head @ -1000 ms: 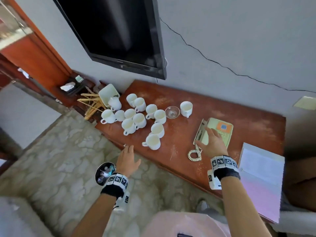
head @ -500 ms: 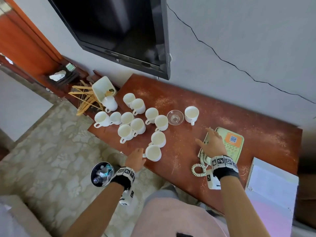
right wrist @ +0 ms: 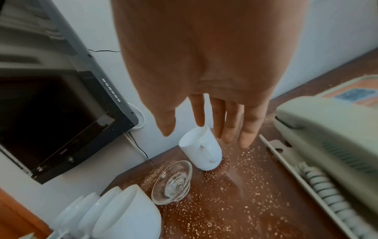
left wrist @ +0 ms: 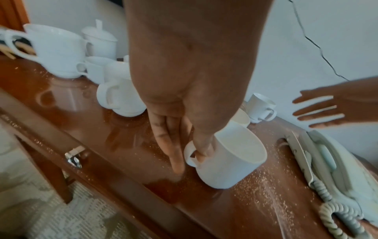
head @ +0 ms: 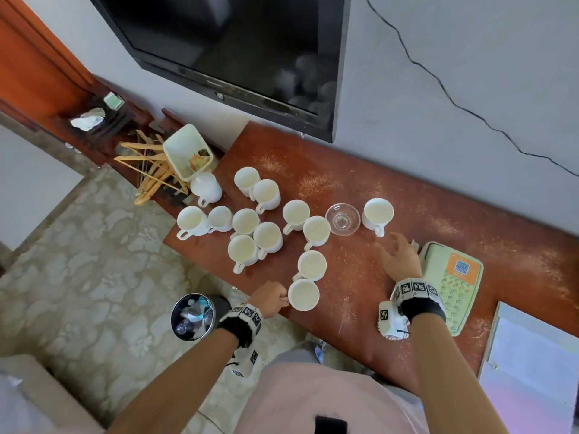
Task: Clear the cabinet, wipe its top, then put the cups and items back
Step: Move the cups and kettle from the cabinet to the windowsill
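On the cabinet worktop, dusted all over with pale crumbs: about a dozen white cups, clustered from nine to twelve o'clock of the head view's centre; one lidded cup at the far left edge; a glass dish between two cups; a pale green telephone at three o'clock; a white folder at four o'clock. Left hand: fingers hooked through the handle of the nearest cup, which stands at the front edge, base on the wood. Right hand: fingers spread and holding nothing, above the wood near the lone cup at one o'clock. Progress, judged: clearing barely begun, nearly everything in place; wiping not started, no cloth in view; returning the items wholly outstanding.
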Demonstrator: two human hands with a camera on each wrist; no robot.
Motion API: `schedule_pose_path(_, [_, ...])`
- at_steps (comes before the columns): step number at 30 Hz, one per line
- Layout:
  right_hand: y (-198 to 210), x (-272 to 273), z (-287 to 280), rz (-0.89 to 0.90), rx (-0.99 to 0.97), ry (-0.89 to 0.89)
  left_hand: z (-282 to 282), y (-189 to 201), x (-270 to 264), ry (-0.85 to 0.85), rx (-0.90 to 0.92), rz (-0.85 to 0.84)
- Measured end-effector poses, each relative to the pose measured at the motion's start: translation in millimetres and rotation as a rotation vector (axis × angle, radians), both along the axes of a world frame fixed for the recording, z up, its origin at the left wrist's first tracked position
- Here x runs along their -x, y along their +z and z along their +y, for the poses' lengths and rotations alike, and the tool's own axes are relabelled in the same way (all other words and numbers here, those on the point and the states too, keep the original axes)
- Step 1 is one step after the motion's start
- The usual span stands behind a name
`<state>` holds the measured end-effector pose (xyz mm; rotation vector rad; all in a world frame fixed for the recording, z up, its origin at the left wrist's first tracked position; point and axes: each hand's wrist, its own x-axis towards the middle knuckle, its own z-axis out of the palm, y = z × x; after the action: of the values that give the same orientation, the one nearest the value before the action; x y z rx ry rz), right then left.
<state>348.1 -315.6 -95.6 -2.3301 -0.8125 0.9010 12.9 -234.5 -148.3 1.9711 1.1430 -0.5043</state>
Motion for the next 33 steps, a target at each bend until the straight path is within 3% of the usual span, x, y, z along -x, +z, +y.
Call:
schedule_pose_path(12, [-28,-8,62,0.185,0.059,-0.303,2,42,24,0.109,0.114,-0.23])
schedule_pose_path(19, [-43,-3,69,0.552,-0.021,-0.515,15,79,26,0.296,0.117,-0.359])
schedule_pose_path(28, [-15,16,64,0.533,-0.129,-0.702,30,119,14,0.463,0.161,-0.504])
schedule_pose_path(33, [13,23,38,0.496,-0.349,-0.808,36,125,-8,0.488,0.141,-0.58])
